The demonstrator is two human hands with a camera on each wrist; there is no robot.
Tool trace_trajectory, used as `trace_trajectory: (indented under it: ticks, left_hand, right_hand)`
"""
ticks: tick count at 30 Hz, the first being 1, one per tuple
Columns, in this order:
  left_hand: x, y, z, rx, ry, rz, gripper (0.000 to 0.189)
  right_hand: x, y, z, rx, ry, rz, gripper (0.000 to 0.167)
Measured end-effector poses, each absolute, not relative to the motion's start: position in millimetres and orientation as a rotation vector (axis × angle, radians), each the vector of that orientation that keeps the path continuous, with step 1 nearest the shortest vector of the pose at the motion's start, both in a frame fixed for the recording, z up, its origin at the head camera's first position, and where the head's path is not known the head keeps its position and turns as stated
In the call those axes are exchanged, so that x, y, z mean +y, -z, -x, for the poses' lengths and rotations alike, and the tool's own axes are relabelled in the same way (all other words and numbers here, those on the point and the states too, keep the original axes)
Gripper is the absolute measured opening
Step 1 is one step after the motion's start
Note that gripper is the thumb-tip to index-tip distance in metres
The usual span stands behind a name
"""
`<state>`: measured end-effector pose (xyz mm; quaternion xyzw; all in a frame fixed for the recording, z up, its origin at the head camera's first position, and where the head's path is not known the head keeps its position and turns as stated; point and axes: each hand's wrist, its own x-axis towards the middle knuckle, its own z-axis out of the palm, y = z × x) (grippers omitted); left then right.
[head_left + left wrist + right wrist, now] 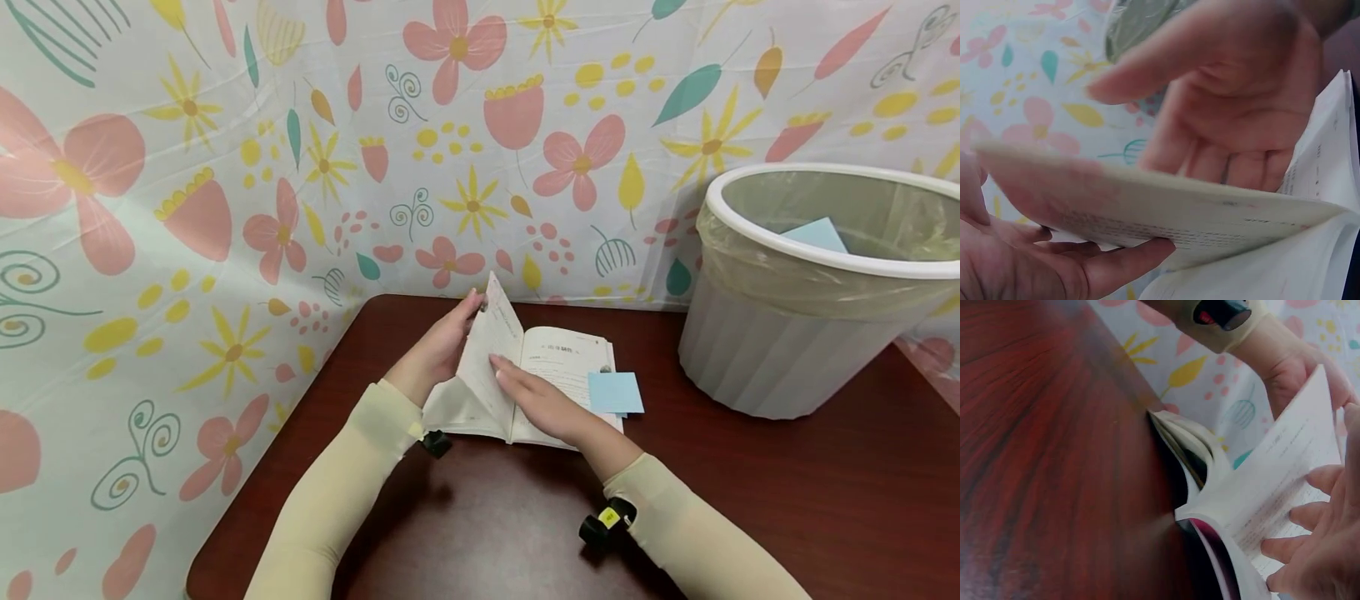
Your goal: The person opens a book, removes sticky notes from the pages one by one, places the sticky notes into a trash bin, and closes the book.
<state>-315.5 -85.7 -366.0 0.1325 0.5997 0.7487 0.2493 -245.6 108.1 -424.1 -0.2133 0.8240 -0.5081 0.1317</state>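
An open book with printed text lies on the dark table, and a page or thin stack of pages stands up from its spine. My left hand is on the left side of these raised pages. Its fingers rest against their printed face in the left wrist view. From the other side, my right hand reaches over the right-hand page, its fingers extended and spread at the raised sheet in the right wrist view. Light blue sticky notes stick out past the book's right edge.
A pale ribbed bin with a white rim and a clear liner stands at the right. Inside it is a light blue piece of paper. Behind the reddish-brown table hangs a flower-patterned sheet.
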Motion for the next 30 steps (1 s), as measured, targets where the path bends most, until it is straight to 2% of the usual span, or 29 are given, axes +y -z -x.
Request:
trace_trajectory:
  ticks: [12, 19, 26, 30]
  left_hand:
    - [-129.3, 381.4, 320.6, 1.682, -2.118, -0.092, 0.072]
    - [-143.1, 391.1, 325.8, 1.708, -2.157, 0.011, 0.074]
    - [-150.4, 398.9, 329.0, 1.803, -2.095, 0.102, 0.084]
    - [-153.0, 405.5, 327.6, 1.852, -2.066, 0.11, 0.076]
  right_hand:
    - [106.1, 433.3, 238.8, 2.533, 1.209, 0.731, 0.058]
    - [105.4, 437.7, 237.3, 2.544, 1.162, 0.802, 0.056]
    - [105.0, 437.9, 235.7, 2.563, 1.101, 0.836, 0.053]
    - [105.3, 438.6, 235.2, 2.564, 1.059, 0.871, 0.051]
